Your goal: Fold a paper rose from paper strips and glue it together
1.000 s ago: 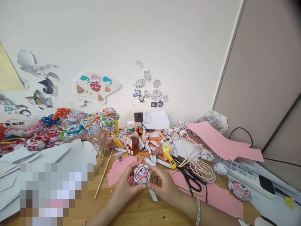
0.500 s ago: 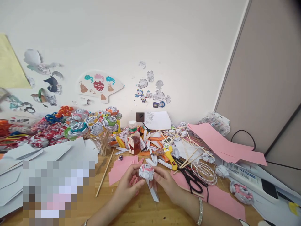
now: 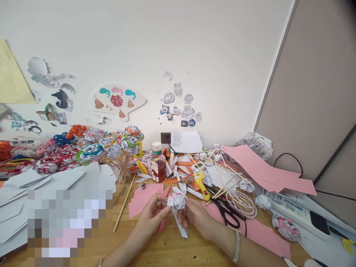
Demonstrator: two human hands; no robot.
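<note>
Between my two hands is a white and pink paper flower [image 3: 176, 200], held a little above the wooden table. My left hand [image 3: 154, 211] pinches its left side between thumb and fingers. On the other side, my right hand [image 3: 197, 217] grips the flower's right edge, its lower fingers curled underneath. A folded white paper strip [image 3: 180, 227] lies below the flower, partly covered by it. Pink paper pieces [image 3: 146, 198] lie behind and under my left hand.
A yellow glue gun [image 3: 202, 185], black scissors [image 3: 230, 215] and a pearl string [image 3: 241, 204] lie to the right. Behind stands a bottle of reddish liquid [image 3: 158, 167]. A bunch of paper flowers on sticks [image 3: 122, 163] rises at left, near a loose wooden stick [image 3: 124, 204].
The flower has turned and tilted in my hands and shifted slightly right, showing more white and less pink. My right fingers have curled further underneath.
</note>
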